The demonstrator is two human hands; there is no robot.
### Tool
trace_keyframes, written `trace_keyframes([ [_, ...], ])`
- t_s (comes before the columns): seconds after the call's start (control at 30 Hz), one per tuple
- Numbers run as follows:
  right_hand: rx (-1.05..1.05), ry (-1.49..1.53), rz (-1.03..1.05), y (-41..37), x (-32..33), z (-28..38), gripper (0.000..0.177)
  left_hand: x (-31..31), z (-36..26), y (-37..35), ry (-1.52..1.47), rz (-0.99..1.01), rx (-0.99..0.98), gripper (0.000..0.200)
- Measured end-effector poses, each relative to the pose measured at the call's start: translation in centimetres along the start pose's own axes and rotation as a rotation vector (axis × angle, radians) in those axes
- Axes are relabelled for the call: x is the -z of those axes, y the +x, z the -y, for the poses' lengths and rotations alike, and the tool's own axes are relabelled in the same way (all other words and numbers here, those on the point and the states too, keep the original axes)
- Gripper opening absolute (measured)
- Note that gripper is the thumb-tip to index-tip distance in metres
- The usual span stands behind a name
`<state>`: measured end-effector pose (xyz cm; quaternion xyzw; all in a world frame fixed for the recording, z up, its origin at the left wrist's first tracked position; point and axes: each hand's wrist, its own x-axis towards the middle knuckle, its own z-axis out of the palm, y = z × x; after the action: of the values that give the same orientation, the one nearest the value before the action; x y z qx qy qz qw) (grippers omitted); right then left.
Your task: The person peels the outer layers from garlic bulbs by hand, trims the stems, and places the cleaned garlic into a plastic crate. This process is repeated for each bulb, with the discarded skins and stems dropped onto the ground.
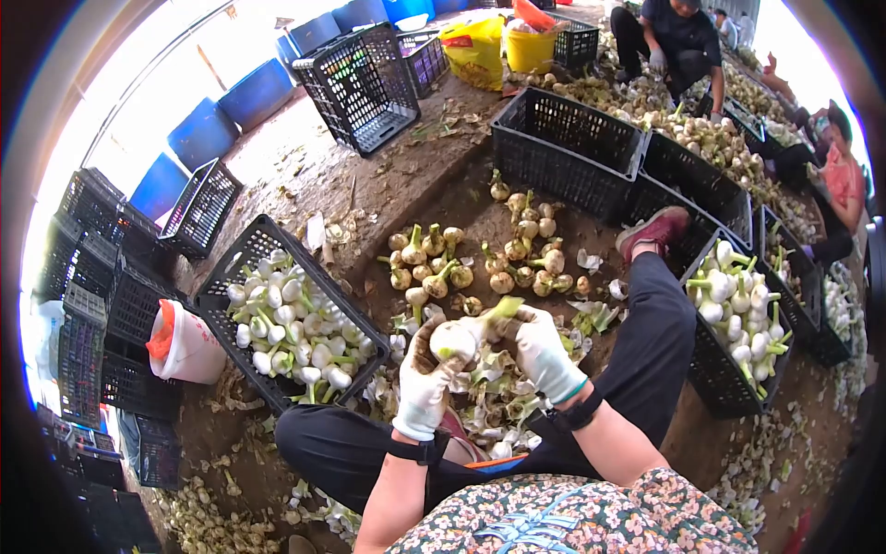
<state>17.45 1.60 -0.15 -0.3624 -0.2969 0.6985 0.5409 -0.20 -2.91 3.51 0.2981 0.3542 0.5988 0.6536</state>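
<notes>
A white garlic bulb (454, 341) is in my left hand (425, 374), whose gloved fingers wrap round it. My right hand (543, 354), also in a white glove, pinches the bulb's green stem (503, 312). Beyond my hands, unpeeled brown bulbs (434, 263) lie on the dirt floor. Peeled skins (489, 397) are heaped beneath my hands, between my legs. To the left, a black crate (374, 369) holds white bulbs (295, 319). Another black crate (715, 374), at the right, holds white bulbs with green stems (738, 309).
Black crates (563, 175) stand beyond my right foot (653, 231). A white bucket (189, 355) is at the left. An upright crate (358, 92) and a yellow bucket (530, 51) stand farther back. One person (678, 46) works at the upper right; another (840, 180) sits at the far right.
</notes>
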Motion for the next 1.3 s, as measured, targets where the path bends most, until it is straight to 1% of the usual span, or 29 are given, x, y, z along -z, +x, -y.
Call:
trace_keyframes([
  [0.03, -0.103, 0.134, -0.106, 0.4, 0.7, 0.1, 0.012, 0.1, -0.1, -0.1, -0.001, 0.0, -0.004, 0.063],
  [0.07, -0.035, 0.103, -0.242, 1.4, 1.6, -0.6, 0.013, 0.4, -0.3, -0.3, -0.033, 0.029, 0.003, 0.067],
  [0.13, -0.019, -0.438, -0.147, 2.3, 3.6, -0.2, 0.021, 1.1, -0.4, -0.8, -0.061, 0.057, 0.014, 0.07],
  [0.17, 0.034, -1.002, -0.033, 1.6, 4.0, 0.8, 0.031, 1.4, -0.3, -0.8, -0.009, 0.055, -0.003, 0.074],
  [0.2, 0.277, -1.476, -0.179, 0.7, 3.4, 0.1, 0.037, 1.6, -0.2, -0.7, 0.042, 0.051, -0.019, 0.079],
  [0.23, 0.281, -1.319, -0.069, -0.2, 1.7, 1.5, 0.037, 1.8, -0.2, -0.8, 0.1, 0.1, -0.039, 0.085],
  [0.27, 0.284, -1.16, 0.034, -1.0, -0.4, 3.6, 0.038, 1.7, -0.1, -0.8, 0.097, 0.099, -0.031, 0.085],
  [0.33, 0.334, -1.07, 0.274, -1.7, -2.8, 5.6, 0.028, 1.2, 0.2, -0.6, 0.429, 0.108, -0.062, 0.085],
  [0.4, 0.488, -1.231, 0.403, -1.7, -3.8, 6.3, 0.025, 0.6, 0.0, -0.5, 0.447, 0.107, -0.054, 0.084],
  [0.43, 0.542, -1.302, 0.41, -1.8, -4.2, 6.9, 0.023, 0.5, 0.0, -0.6, 0.534, 0.115, -0.091, 0.083],
  [0.47, 0.543, -1.303, 0.409, -1.6, -4.3, 6.9, 0.023, 0.4, -0.1, -0.6, 0.621, 0.12, -0.129, 0.083],
  [0.53, 0.535, -1.484, 0.469, -1.4, -4.4, 6.9, 0.021, 0.5, 0.0, -0.5, 0.677, 0.145, -0.159, 0.082],
  [0.63, 0.501, -1.573, 0.503, -1.2, -4.9, 7.1, 0.021, 0.6, 0.1, -0.5, 0.603, 0.134, -0.142, 0.082],
  [0.7, 0.505, -1.627, 0.478, -1.3, -5.4, 6.7, 0.022, 1.0, 0.1, -0.3, 0.779, 0.18, -0.165, 0.084],
  [0.73, 0.508, -1.68, 0.45, -1.4, -5.6, 6.5, 0.023, 1.1, 0.1, -0.3, 0.78, 0.181, -0.165, 0.084],
  [0.8, 0.508, -1.633, 0.405, -1.0, -5.3, 5.6, 0.025, 1.0, -0.2, -0.3, 0.635, 0.197, -0.114, 0.084],
  [0.83, 0.504, -1.465, 0.351, -0.6, -4.9, 5.0, 0.026, 0.8, -0.2, -0.4, 0.635, 0.196, -0.114, 0.084],
  [0.87, 0.497, -1.298, 0.3, -0.3, -4.6, 4.6, 0.027, 0.3, -0.2, -0.6, 0.487, 0.098, -0.116, 0.081],
  [0.9, 0.471, -1.237, 0.246, -0.3, -4.6, 4.5, 0.029, 0.0, -0.2, -0.7, 0.337, 0.0, -0.119, 0.078],
  [0.93, 0.474, -1.238, 0.251, -0.4, -4.6, 4.3, 0.029, 0.2, -0.1, -0.6, 0.336, -0.003, -0.123, 0.078],
  [1.0, 0.385, -1.107, 0.173, -0.6, -4.6, 3.8, 0.024, 0.7, 0.4, -0.6, 0.288, -0.038, -0.179, 0.072],
  [1.03, 0.346, -1.112, 0.137, -0.6, -4.7, 3.5, 0.019, 0.6, 0.4, -0.6, 0.281, -0.083, -0.207, 0.065],
  [1.07, 0.341, -1.11, 0.135, -0.5, -4.6, 3.3, 0.019, 0.8, 0.6, -0.6, 0.282, -0.084, -0.202, 0.065],
  [1.13, 0.236, -1.048, 0.157, -0.4, -4.5, 3.1, 0.019, 1.2, 0.8, -0.5, 0.136, -0.158, -0.188, 0.058],
  [1.17, 0.237, -1.049, 0.156, -0.4, -4.6, 3.1, 0.019, 1.2, 0.8, -0.5, 0.154, -0.128, -0.24, 0.054],
  [1.2, 0.331, -1.045, 0.165, -0.5, -4.8, 3.3, 0.021, 1.2, 0.8, -0.3, 0.151, -0.128, -0.24, 0.054],
  [1.23, 0.421, -1.038, 0.175, -0.8, -4.9, 3.3, 0.023, 1.3, 0.8, -0.3, 0.247, -0.103, -0.245, 0.054],
  [1.27, 0.417, -1.038, 0.174, -0.8, -5.1, 3.6, 0.023, 1.4, 0.8, -0.2, 0.343, -0.077, -0.249, 0.055],
  [1.3, 0.45, -1.065, 0.224, -0.8, -5.3, 3.9, 0.022, 1.4, 0.8, -0.2, 0.343, -0.076, -0.246, 0.055],
])
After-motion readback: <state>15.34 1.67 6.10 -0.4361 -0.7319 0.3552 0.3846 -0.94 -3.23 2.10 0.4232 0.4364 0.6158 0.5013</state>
